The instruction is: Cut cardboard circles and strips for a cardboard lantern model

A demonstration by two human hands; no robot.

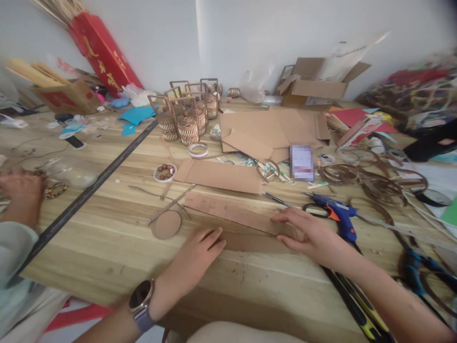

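Observation:
My right hand [303, 234] grips the right end of a long cardboard strip [228, 213], its thumb and fingers at the two edges. A second, darker cardboard piece [250, 242] lies flat just below that strip. My left hand [200, 250], with a watch on the wrist, rests palm down at the left end of this lower piece, fingers slightly apart and holding nothing. Left of the strip lies a round cardboard disc [166, 224], beside a thin woven band [171, 206]. A wider cardboard piece [221, 176] lies above the strip.
A blue glue gun [337, 212] and a yellow-black cutter [357, 305] lie at the right, near coiled brown strips [382, 181]. Small lidded baskets [187, 126] stand at the back. Another person's hand [21, 188] is at the far left, near a glass jar [73, 172].

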